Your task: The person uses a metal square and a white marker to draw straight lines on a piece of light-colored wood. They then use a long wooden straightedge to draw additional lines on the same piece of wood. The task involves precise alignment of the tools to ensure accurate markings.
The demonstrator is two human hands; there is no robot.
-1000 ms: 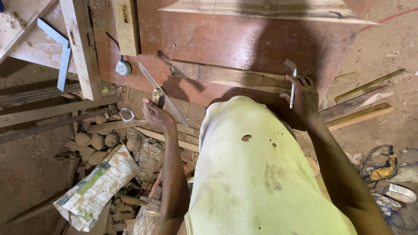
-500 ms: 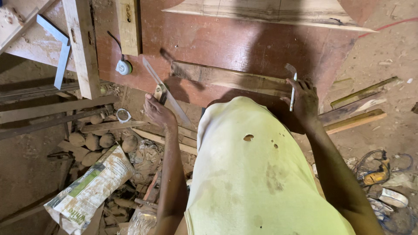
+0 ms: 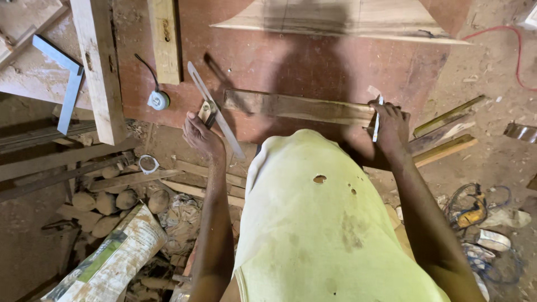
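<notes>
Left hand (image 3: 200, 134) closed on a bevel gauge (image 3: 214, 109), blade angled toward eleven o'clock, off the plank's left end, seemingly to take an angle. Right hand (image 3: 390, 124) pinning the plank (image 3: 296, 107) at its three o'clock end, clutching a white pencil (image 3: 377, 118). Reddish board bench (image 3: 313, 59) beneath; tape measure (image 3: 158, 100) at nine o'clock; dusty workshop floor, scrap wood around.

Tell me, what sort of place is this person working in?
Most likely a rough carpentry workshop. The left hand holds a bevel gauge and the right hand a pencil at a wooden strip on a red board; a tape measure, steel square and offcuts lie about.
</notes>
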